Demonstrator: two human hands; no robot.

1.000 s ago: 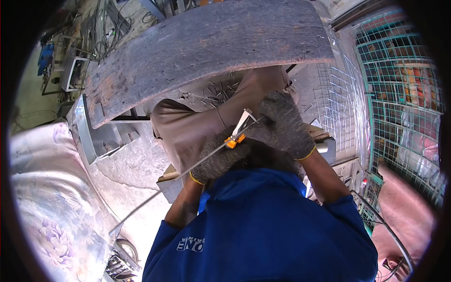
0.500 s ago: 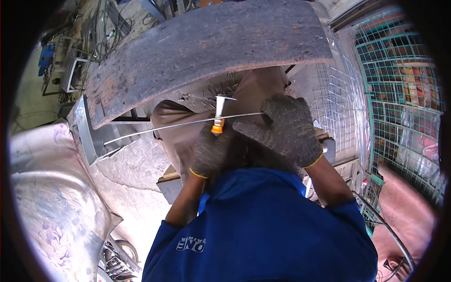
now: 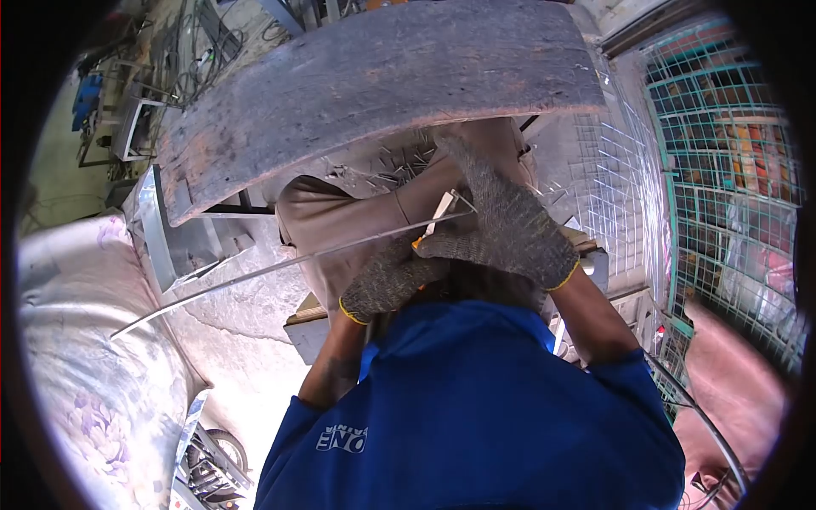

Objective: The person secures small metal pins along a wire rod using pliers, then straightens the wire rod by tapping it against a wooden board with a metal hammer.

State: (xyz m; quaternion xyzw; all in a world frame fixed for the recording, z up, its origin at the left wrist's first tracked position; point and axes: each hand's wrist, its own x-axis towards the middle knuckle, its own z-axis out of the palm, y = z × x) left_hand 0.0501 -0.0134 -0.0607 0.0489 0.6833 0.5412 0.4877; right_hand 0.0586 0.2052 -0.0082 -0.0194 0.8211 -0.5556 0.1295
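My left hand [image 3: 382, 276], in a dark knitted glove with a yellow cuff, is closed around a tool [image 3: 442, 208]. A pale, narrow shaft, an orange part at the hand and a thin metal piece across the tip are visible; the exact kind is unclear. My right hand [image 3: 510, 225], gloved alike, has its fingers stretched upward and its thumb apart, the thumb reaching the tool's orange part. A long thin metal rod [image 3: 280, 265] slants from the lower left across my lap. Its right end meets the gap between my right thumb and fingers; the palm is hidden.
A worn dark board [image 3: 382, 81] spans the space beyond my knees. Short metal pieces [image 3: 399, 166] lie scattered on the floor under its edge. Green wire mesh [image 3: 722, 178] stands at right, a patterned cover [image 3: 85, 365] lies at left, and a wheel [image 3: 219, 455] shows below it.
The rod has shifted left, its far end lower. The tool has tilted right, and my hands have come together. My right fingers have swung upward and its thumb has reached the tool.
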